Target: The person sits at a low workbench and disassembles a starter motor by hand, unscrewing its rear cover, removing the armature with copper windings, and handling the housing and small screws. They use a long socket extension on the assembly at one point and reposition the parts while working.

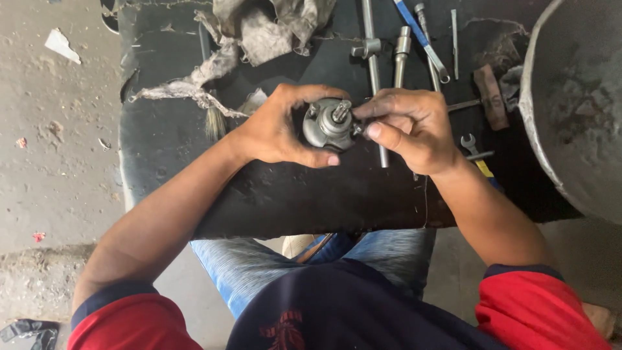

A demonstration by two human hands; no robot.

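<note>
— Left hand (278, 126)?
— Wrapped around a small round metal motor part (327, 126), thumb under, fingers over the top; held above the black mat (272, 194).
— Right hand (408, 129)?
— Fingertips pinched together on the stubby shaft end of the same part (whether anything small sits between them, cannot tell).
— Around them?
— Long socket bars (372, 58) and a blue-handled wrench (421, 39) lying on the mat beyond the hands; small open spanner (470, 144) just right of the right hand; dirty rag (265, 29) at top; big grey metal pan (576, 97) at right edge.
</note>
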